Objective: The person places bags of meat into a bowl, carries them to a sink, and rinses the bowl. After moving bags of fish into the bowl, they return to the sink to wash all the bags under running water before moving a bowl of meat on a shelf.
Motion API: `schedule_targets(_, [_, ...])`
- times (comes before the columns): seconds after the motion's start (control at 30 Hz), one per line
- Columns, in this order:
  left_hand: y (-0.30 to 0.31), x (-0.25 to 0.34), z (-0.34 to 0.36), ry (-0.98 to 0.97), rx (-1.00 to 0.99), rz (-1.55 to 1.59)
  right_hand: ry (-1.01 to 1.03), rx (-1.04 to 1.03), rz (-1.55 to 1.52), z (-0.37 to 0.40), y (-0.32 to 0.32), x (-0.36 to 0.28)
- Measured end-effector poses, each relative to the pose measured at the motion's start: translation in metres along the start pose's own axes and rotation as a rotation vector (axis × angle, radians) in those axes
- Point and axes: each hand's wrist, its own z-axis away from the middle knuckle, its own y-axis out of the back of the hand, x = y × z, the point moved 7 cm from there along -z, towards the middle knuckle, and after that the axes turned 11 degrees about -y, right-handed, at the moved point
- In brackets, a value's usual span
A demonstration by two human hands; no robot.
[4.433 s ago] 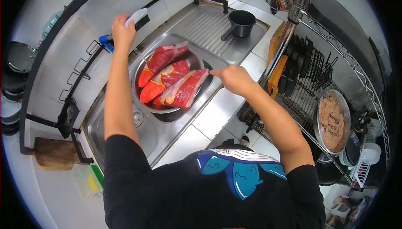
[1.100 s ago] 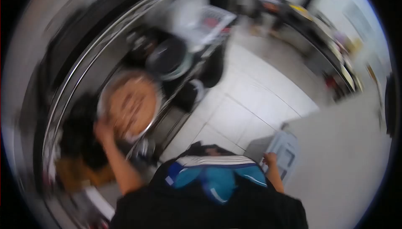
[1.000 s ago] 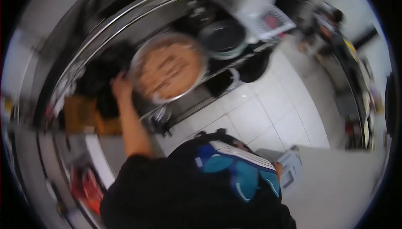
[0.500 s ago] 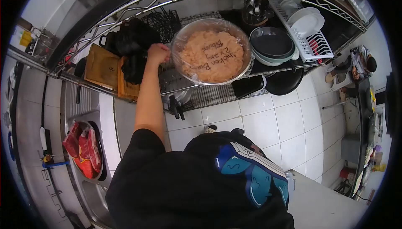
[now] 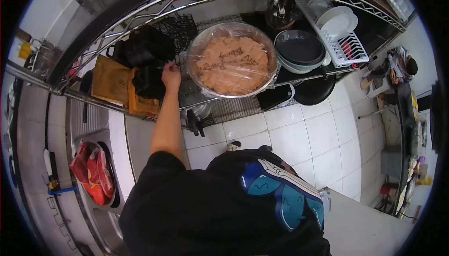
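Note:
My left hand [image 5: 171, 75] reaches over the wire shelf, beside a dark black piece of cookware [image 5: 148, 82]. Its fingers are curled in; whatever they may hold is too small or too dark to make out. Just right of the hand stands a large round metal bowl [image 5: 189, 71] of pale orange-brown food [image 5: 234, 64], covered with clear plastic film that bears dark handwriting. A gap separates the hand from the bowl's rim. My right hand is out of view.
Wooden boards [image 5: 110, 82] lean at the shelf's left, by black pots [image 5: 135, 50]. To the right are stacked pans [image 5: 299, 46], a white dish rack [image 5: 348, 55] with plates and a cutlery holder [image 5: 279, 15]. Packed red meat [image 5: 96, 171] lies in a pan by the sink.
My left hand has moved left and slightly down, away from the bowl's rim toward the black cookware. The writing on the film appears turned, and the view has shifted slightly.

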Motion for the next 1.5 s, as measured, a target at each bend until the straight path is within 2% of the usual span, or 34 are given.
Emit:
schedule_targets(0.07, [0.029, 0.065, 0.038, -0.489, 0.228, -0.067, 0.004, 0.001, 0.032, 0.002, 0.001, -0.005])
schedule_targets(0.13, [0.021, 0.107, 0.076, -0.551, -0.113, -0.047, 0.016, -0.003, 0.081, 0.007, 0.001, -0.012])
schedule_targets(0.23, [0.008, 0.165, 0.132, -0.897, -0.406, -0.208, 0.069, -0.007, 0.182, 0.02, -0.001, -0.039])
schedule_targets(0.33, [0.0, 0.15, 0.144, -0.923, -0.378, -0.215, 0.05, -0.096, 0.018, -0.019, -0.016, -0.04])
schedule_targets(0.37, [0.005, 0.151, 0.145, -0.938, -0.292, -0.2, 0.035, -0.136, -0.068, -0.024, -0.022, -0.048])
schedule_targets(0.47, [0.011, 0.154, 0.157, -0.966, -0.264, -0.234, 0.102, -0.119, -0.034, -0.033, -0.031, -0.077])
schedule_targets(0.6, [0.007, 0.13, 0.181, -0.903, -0.378, -0.245, 0.139, -0.125, 0.129, -0.026, -0.039, -0.112])
schedule_targets(0.7, [0.002, 0.124, 0.191, -0.842, -0.447, -0.238, 0.448, -0.149, 0.447, -0.035, -0.056, -0.165])
schedule_targets(0.8, [0.003, 0.089, 0.185, -0.458, -0.349, -0.173, 0.673, -0.121, 0.465, -0.018, -0.078, -0.258])
schedule_targets(0.83, [0.003, 0.068, 0.176, -0.286, -0.273, -0.013, 0.835, -0.065, 0.531, 0.002, -0.088, -0.3])
schedule_targets(0.87, [0.0, 0.045, 0.163, -0.113, -0.196, 0.145, 0.906, -0.064, 0.478, 0.025, -0.097, -0.339])
schedule_targets(0.93, [-0.009, 0.032, 0.142, 0.188, -0.104, 0.368, 0.967, -0.185, 0.237, 0.084, -0.115, -0.416])
schedule_targets(0.97, [-0.013, 0.045, 0.13, 0.315, -0.087, 0.434, 0.927, -0.268, 0.189, 0.078, -0.135, -0.442])
schedule_targets(1.0, [-0.019, 0.051, 0.117, 0.443, -0.064, 0.501, 0.75, -0.429, -0.058, 0.112, -0.144, -0.466])
schedule_targets(1.07, [-0.046, 0.008, 0.074, 0.389, 0.028, 0.561, 0.651, -0.396, -0.152, 0.131, -0.166, -0.507])
schedule_targets(1.2, [-0.039, 0.043, 0.045, 0.3, 0.149, 0.137, 0.626, -0.244, -0.095, 0.145, -0.196, -0.545])
schedule_targets(1.23, [-0.038, 0.041, 0.039, 0.291, 0.138, 0.09, 1.061, 0.153, 0.126, 0.131, -0.202, -0.561])
schedule_targets(1.27, [-0.038, 0.037, 0.035, 0.283, 0.124, 0.043, 1.046, 0.159, 0.093, 0.132, -0.201, -0.56])
schedule_targets(1.37, [-0.042, 0.013, 0.032, 0.318, 0.162, 0.263, 1.025, 0.19, -0.019, 0.139, -0.195, -0.551])
schedule_targets(1.47, [-0.053, 0.002, 0.038, 0.394, 0.231, 0.651, 1.026, 0.195, -0.178, 0.131, -0.192, -0.542])
schedule_targets(1.5, [-0.056, 0.0, 0.041, 0.471, 0.227, 0.759, 1.005, 0.172, -0.237, 0.127, -0.191, -0.537])
